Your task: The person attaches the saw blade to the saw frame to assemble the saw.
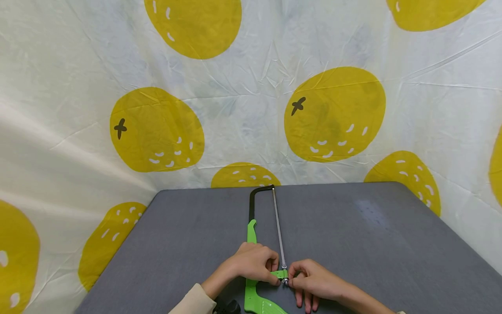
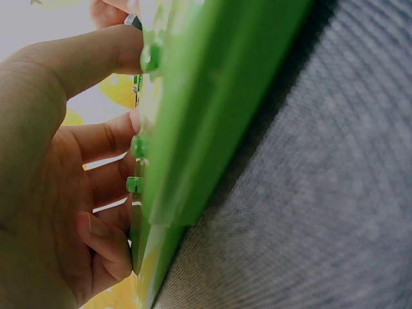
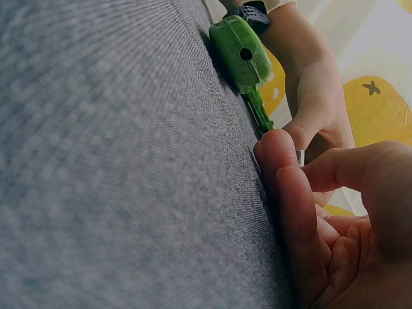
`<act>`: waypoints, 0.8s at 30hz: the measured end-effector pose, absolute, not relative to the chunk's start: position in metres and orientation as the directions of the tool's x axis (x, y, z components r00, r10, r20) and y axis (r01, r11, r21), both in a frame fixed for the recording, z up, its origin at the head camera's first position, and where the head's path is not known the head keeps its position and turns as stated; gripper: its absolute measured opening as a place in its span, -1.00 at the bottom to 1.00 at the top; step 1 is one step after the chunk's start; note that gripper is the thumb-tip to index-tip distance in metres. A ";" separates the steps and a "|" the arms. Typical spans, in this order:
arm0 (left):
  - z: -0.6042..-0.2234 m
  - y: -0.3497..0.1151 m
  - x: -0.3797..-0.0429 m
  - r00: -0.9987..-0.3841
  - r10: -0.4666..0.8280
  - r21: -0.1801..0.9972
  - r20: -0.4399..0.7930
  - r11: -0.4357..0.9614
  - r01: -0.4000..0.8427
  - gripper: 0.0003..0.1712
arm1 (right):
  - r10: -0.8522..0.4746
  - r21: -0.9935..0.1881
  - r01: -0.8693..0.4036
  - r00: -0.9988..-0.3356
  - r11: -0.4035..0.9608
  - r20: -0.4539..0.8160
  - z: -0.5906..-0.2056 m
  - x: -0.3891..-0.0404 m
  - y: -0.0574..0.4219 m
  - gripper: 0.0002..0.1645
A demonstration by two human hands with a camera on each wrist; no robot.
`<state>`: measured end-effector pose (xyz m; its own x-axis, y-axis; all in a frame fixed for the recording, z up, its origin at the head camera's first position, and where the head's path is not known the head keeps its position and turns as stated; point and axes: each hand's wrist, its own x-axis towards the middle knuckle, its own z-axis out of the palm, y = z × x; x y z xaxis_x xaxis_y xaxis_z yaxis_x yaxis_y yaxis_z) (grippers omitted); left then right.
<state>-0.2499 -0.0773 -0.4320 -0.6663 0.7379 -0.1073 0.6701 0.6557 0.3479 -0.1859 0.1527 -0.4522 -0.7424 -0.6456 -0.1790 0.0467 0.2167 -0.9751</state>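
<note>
A hacksaw lies on the grey table, with a green handle [image 1: 263, 303], a black bowed frame [image 1: 252, 205] and a thin silver blade [image 1: 278, 222] running along its right side. My left hand [image 1: 254, 261] grips the saw's green lower arm near the blade's near end, thumb on the near side. At that end sits a small metal wing nut [image 1: 286, 282], pinched between the thumb and index finger of my right hand [image 1: 319, 279]. The right hand's other fingers hang loosely below. In the right wrist view, fingers mostly hide the nut; the handle's butt [image 3: 239, 51] shows beyond.
The grey cloth-covered table [image 1: 188, 244] reaches back to a white curtain [image 1: 243, 126] printed with yellow fruit, which also hangs along both sides. A black strapped device [image 1: 231, 307] is on the left wrist, beside the saw handle.
</note>
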 end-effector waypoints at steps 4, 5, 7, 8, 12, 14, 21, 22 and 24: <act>-0.433 -0.078 -0.249 -0.667 0.737 0.346 -0.105 0.656 0.671 -0.70 | -0.648 -0.975 0.050 -0.740 0.214 -0.180 -0.452 -0.186 0.152 -0.84; -0.432 -0.078 -0.249 -0.667 0.738 0.347 -0.105 0.656 0.671 -0.70 | -0.648 -0.975 0.051 -0.740 0.215 -0.181 -0.452 -0.186 0.152 -0.84; -0.432 -0.078 -0.249 -0.667 0.738 0.349 -0.105 0.655 0.670 -0.70 | -0.647 -0.975 0.053 -0.740 0.216 -0.184 -0.452 -0.186 0.152 -0.84; -0.432 -0.078 -0.249 -0.667 0.738 0.352 -0.105 0.655 0.669 -0.70 | -0.647 -0.974 0.055 -0.740 0.218 -0.186 -0.453 -0.186 0.152 -0.84; -0.433 -0.078 -0.250 -0.664 0.740 0.355 -0.107 0.653 0.670 -0.71 | -0.646 -0.974 0.058 -0.739 0.219 -0.189 -0.453 -0.187 0.152 -0.84; -0.433 -0.078 -0.250 -0.663 0.741 0.354 -0.106 0.651 0.671 -0.71 | -0.647 -0.974 0.060 -0.739 0.218 -0.190 -0.453 -0.187 0.153 -0.84; -0.436 -0.078 -0.253 -0.659 0.745 0.369 -0.107 0.645 0.669 -0.71 | -0.652 -0.976 0.061 -0.735 0.210 -0.186 -0.452 -0.188 0.153 -0.83; -0.436 -0.077 -0.253 -0.659 0.745 0.372 -0.107 0.644 0.668 -0.71 | -0.653 -0.976 0.061 -0.734 0.210 -0.187 -0.452 -0.188 0.153 -0.83; -0.436 -0.077 -0.253 -0.661 0.743 0.373 -0.106 0.646 0.666 -0.71 | -0.651 -0.975 0.059 -0.735 0.214 -0.187 -0.451 -0.188 0.153 -0.84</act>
<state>-0.2532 -0.0772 -0.4358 -0.6608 0.7431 -0.1059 0.6663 0.6456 0.3732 -0.1876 0.1529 -0.4509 -0.7354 -0.6512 -0.1872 0.0590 0.2137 -0.9751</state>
